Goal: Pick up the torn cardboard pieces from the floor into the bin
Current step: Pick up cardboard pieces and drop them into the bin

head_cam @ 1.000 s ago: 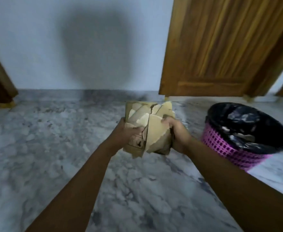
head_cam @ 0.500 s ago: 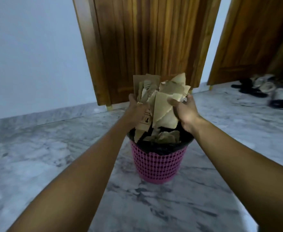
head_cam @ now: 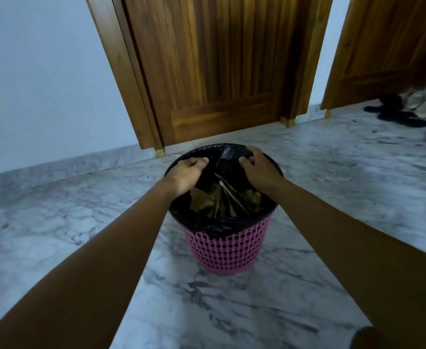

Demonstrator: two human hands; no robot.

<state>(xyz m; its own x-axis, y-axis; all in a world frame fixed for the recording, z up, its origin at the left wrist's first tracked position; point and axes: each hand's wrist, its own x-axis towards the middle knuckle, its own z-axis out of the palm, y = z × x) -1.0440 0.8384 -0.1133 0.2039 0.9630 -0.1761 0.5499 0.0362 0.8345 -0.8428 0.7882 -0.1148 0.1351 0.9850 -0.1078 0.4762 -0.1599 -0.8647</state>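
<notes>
Over the bin mouth: the left hand [head_cam: 190, 172] and the right hand [head_cam: 258, 168] hover side by side above the black liner [head_cam: 222, 224], with a gap between them.
Fingers: both sets curl in toward the palms, and no cardboard shows in either hand.
Cardboard pieces [head_cam: 223, 200]: inside the pink bin [head_cam: 224, 250], down in the liner below the rim, several leaning on edge.
Step in hand: probably the end of the drop, so this load looks nearly done.
Doing it well: lift both hands straight up so the knuckles do not drag the liner off the rim. If the leaning pieces need settling, press with flat palms at the centre, since a light bin may tip.
Edges: the liner folds over the rim, and torn cardboard edges point up between the hands.
Open room: marble floor [head_cam: 81, 222] spreads left, right and near, so the arms can draw back toward the body. The wooden door [head_cam: 219, 71] stands close behind the bin, and the shoes [head_cam: 408, 109] lie well apart at far right.
Remaining: whether pieces lie outside the view cannot be told.
</notes>
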